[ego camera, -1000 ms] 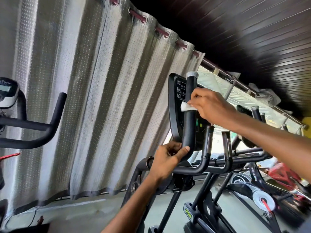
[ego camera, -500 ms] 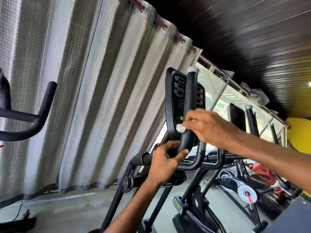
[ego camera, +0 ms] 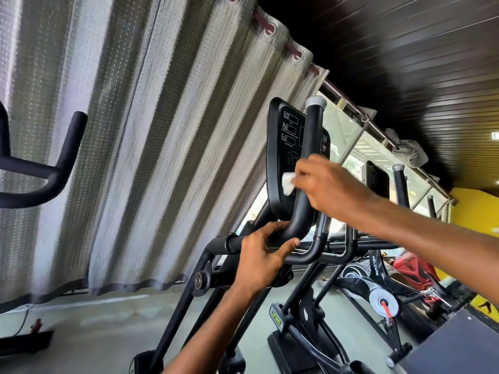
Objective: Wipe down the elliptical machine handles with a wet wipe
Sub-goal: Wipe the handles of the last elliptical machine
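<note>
Elliptical handle (ego camera: 313,130), right hand (ego camera: 332,187) pinching wet wipe (ego camera: 287,183) against it, left hand (ego camera: 259,260) curled round its lower bend, grey curtain (ego camera: 135,130) at 9 o'clock, slatted ceiling (ego camera: 405,63) at 1 o'clock.

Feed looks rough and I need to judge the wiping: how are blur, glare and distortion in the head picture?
Head view: the right hand and wipe are smeared by motion blur, while the left hand gripping the handle bend looks sharper. Head view: the window behind the console is blown out and the ceiling is nearly black. Head view: the wide lens fans the curtain folds.
</note>
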A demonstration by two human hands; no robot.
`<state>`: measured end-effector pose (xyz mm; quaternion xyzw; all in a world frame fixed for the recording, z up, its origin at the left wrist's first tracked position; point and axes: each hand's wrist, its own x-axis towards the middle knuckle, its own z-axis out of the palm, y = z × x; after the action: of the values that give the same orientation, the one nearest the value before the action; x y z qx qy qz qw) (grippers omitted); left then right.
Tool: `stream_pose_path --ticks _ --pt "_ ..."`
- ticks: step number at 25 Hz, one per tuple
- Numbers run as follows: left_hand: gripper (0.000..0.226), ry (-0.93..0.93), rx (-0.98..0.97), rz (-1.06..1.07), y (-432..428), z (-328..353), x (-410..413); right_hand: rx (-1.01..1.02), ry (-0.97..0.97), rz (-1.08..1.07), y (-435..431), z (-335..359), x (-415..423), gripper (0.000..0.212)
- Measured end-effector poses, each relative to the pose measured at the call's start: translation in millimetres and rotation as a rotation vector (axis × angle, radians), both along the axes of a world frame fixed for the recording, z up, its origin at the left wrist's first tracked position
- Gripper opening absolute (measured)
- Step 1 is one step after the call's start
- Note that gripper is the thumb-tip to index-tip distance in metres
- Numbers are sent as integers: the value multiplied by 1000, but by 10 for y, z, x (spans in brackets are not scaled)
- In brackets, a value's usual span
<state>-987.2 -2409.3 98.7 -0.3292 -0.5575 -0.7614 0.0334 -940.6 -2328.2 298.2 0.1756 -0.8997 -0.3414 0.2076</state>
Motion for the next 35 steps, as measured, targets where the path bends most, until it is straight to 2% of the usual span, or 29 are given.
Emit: stream_pose_path --ticks 2,6,10,12,14,17,20,24,28,32,35 --pt "43 13 -6 6 -17 6 -14 95 -94 -18 -58 -213 176 20" --pt "41 16 -12 -8 -22 29 -20 -20 -56 -72 -55 -168 228 18" --pt "29 16 -27 6 -22 1 -10 127 -197 -87 -130 -288 312 29" --pt "34 1 -21 4 -28 -10 19 103 -174 -104 -137 -281 367 31" --pt "41 -10 -11 -8 -36 -2 37 80 -147 -92 -130 -241 393 28" --pt "38 -28 -9 -14 -31 -2 44 174 -242 -80 -126 -227 388 29" --pt "41 -37 -14 0 -43 17 41 154 -197 -52 -91 -191 370 31" --pt "32 -9 -26 -5 -66 37 29 229 -281 36 -51 -342 480 32" --pt "34 -53 -27 -26 -90 89 25 237 -103 65 81 122 152 31" --pt "34 -97 -23 -17 -96 141 15 328 -18 -45 105 635 -275 36" --pt "33 -92 -38 -20 -93 157 -7 293 81 -151 129 958 -619 32"
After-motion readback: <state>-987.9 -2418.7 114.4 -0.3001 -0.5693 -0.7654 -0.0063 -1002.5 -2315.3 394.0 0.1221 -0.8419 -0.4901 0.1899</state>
